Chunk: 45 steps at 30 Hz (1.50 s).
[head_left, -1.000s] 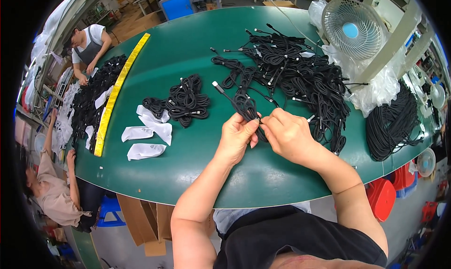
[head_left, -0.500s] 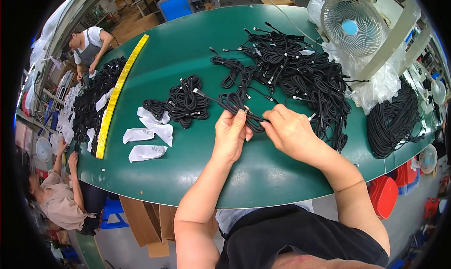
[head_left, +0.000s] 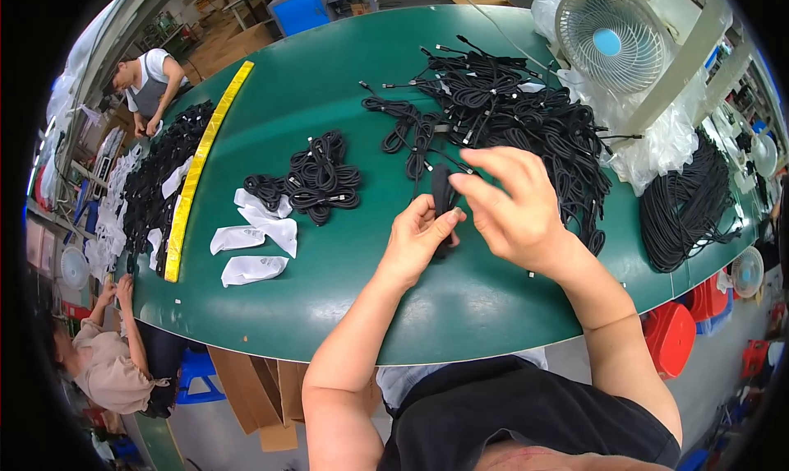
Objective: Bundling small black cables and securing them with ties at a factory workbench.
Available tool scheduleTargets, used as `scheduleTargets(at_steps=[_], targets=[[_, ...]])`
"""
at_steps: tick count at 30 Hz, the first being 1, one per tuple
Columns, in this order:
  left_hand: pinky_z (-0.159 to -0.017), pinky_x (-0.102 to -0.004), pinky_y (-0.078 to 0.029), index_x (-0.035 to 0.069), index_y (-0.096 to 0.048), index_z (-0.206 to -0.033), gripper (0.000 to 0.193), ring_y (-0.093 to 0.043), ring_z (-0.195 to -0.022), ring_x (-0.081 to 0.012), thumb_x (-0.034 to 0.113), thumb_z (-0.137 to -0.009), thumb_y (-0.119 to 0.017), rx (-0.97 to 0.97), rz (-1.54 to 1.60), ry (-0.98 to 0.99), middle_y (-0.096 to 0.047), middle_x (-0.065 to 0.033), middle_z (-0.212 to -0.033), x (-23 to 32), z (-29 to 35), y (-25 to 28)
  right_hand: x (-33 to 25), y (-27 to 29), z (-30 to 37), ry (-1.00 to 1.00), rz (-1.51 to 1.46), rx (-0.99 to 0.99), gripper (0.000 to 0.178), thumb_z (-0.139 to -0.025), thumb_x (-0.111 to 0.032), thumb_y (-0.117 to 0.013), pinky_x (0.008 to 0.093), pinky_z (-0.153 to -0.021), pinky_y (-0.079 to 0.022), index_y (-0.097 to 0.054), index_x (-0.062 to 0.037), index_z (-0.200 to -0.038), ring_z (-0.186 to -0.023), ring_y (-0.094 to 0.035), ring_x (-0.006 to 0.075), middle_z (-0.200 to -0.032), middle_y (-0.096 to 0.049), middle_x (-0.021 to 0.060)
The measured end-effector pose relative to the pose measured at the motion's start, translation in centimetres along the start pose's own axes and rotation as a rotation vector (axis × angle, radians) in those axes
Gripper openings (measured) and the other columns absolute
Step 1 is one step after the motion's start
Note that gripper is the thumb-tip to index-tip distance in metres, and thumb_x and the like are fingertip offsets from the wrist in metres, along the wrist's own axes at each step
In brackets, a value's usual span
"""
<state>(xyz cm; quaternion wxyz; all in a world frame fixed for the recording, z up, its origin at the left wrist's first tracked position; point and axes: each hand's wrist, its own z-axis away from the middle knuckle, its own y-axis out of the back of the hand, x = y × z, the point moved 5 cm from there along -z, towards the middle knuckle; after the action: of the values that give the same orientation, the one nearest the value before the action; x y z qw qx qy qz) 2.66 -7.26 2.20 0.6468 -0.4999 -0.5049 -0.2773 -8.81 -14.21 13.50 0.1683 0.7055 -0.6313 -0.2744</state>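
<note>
My left hand [head_left: 422, 234] is closed around a coiled black cable [head_left: 442, 190], which stands edge-on between its thumb and fingers above the table. Just to the right, my right hand [head_left: 518, 212] has its fingers apart, their tips close to the coil's upper part; whether they touch it I cannot tell. Beyond both hands lies a large heap of coiled black cables [head_left: 485, 101] with metal plug ends. Left of my hands is a smaller group of similar cable coils [head_left: 325, 179]. Beside that group lie several flat white sleeves [head_left: 255, 270].
The green table [head_left: 329, 307] has a yellow strip [head_left: 209, 171] running across its left part, with more black cables [head_left: 164, 175] beyond it. Two people work on that side. At right stand a fan [head_left: 608, 42], a post, clear plastic bags [head_left: 649, 154] and a thick black cable bundle [head_left: 686, 212].
The coil has turned from lying flat across both hands to standing edge-on in my left hand. My right hand has let go of it and its fingers have spread.
</note>
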Motion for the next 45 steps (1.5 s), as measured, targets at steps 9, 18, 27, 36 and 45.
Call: scheduleTargets(at_steps=[9,18,27,36,45], targets=[[-0.063,-0.0227,-0.042,0.000,-0.053,-0.115,0.034,-0.051,-0.068,-0.0110,0.019,-0.087,-0.057,-0.109,0.200,-0.053,-0.061,-0.0148,-0.093,1.3,-0.2,1.0,1.6,-0.7,0.3,-0.005,0.021,-0.308,0.027,-0.070,-0.006,-0.068,0.0376,-0.075,-0.043,-0.058,-0.0049,-0.095,-0.081,-0.054,0.0248,-0.089,-0.052,0.0083],[-0.071,-0.0299,-0.045,0.002,-0.050,-0.112,0.038,-0.056,-0.079,-0.0159,0.009,-0.078,-0.066,-0.129,0.449,-0.263,-0.059,-0.0097,-0.093,2.2,-0.4,2.1,0.7,-1.5,0.7,-0.017,-0.156,-0.135,0.027,-0.068,0.002,-0.068,0.0346,-0.061,-0.046,-0.055,-0.0012,-0.091,-0.072,-0.056,0.0272,-0.081,-0.051,0.0109],[-0.060,-0.0244,-0.043,0.007,-0.047,-0.106,0.024,-0.054,-0.068,-0.0122,0.013,-0.086,-0.059,0.010,0.429,-0.267,-0.059,-0.0160,-0.105,2.7,-0.2,2.2,1.7,-2.2,1.2,-0.343,-0.470,-0.321,0.019,-0.072,0.000,-0.064,0.0361,-0.062,-0.046,-0.056,0.0001,-0.089,-0.074,-0.056,0.0284,-0.080,-0.054,0.0113],[-0.064,-0.0238,-0.042,0.005,-0.052,-0.107,0.026,-0.052,-0.073,-0.0091,0.011,-0.084,-0.062,0.002,0.390,-0.167,-0.061,-0.0081,-0.099,0.5,-0.4,1.5,-0.5,-3.1,1.6,-0.054,-0.212,-0.190,0.014,-0.068,0.004,-0.062,0.0373,-0.061,-0.045,-0.053,0.0009,-0.078,-0.069,-0.052,0.0296,-0.076,-0.049,0.0127],[-0.066,-0.0235,-0.040,0.006,-0.055,-0.102,0.020,-0.051,-0.075,-0.0087,0.020,-0.088,-0.058,-0.022,0.385,-0.097,-0.059,-0.0026,-0.090,0.0,-0.3,0.5,-0.3,-2.6,1.2,-0.091,-0.070,-0.189,0.019,-0.069,0.003,-0.065,0.0356,-0.059,-0.046,-0.055,0.0011,-0.086,-0.072,-0.055,0.0265,-0.080,-0.052,0.0108]])
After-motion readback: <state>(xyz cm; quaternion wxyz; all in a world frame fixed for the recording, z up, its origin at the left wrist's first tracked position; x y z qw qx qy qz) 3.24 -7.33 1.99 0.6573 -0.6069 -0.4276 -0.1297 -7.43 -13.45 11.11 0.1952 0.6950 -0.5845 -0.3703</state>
